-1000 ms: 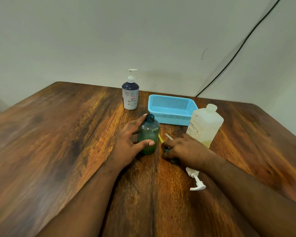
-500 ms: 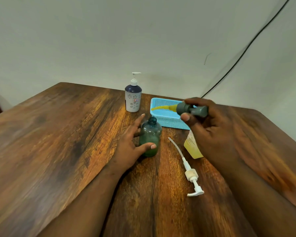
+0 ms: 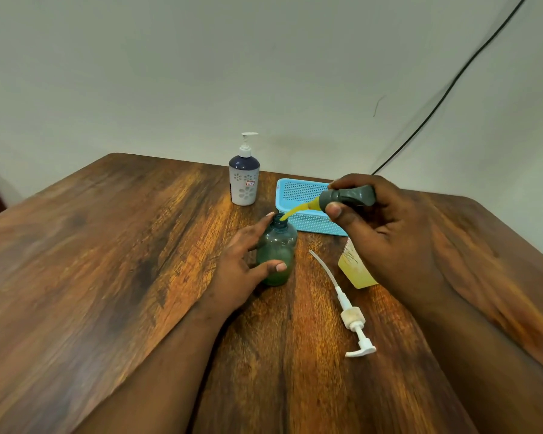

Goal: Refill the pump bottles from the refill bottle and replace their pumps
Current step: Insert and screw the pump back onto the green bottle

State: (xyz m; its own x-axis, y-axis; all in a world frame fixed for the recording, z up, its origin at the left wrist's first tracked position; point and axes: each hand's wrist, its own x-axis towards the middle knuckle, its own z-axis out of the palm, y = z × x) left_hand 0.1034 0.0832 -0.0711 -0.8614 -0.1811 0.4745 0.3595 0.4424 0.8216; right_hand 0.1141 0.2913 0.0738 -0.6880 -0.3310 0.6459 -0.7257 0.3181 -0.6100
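In the head view, your left hand (image 3: 242,270) wraps the green bottle (image 3: 276,252) just left of the frame's centre, thumb across its lower front and fingers curled round the far side up to the open neck. Your right hand (image 3: 380,227), at centre right, pinches the grey pump (image 3: 348,197) by its collar and head, with the yellow dip tube (image 3: 298,209) angling down-left so its tip sits right at the bottle mouth.

The bottle looks like thin, light plastic with only some liquid low inside, so it will likely tip easily; keep your grip low and firm on the body. The tube appears soft and bendy, probably slick with soap, so steer it from the rigid collar, not the tube itself.

A white pump (image 3: 353,321) lies loose on the wooden table (image 3: 107,261) at lower centre right, well apart from the white-and-navy pump bottle (image 3: 244,183) standing at upper centre. The refill bottle (image 3: 355,270) stands mostly hidden behind your right hand, in front of the blue basket (image 3: 298,192); it probably carries real weight, so take it round the body.
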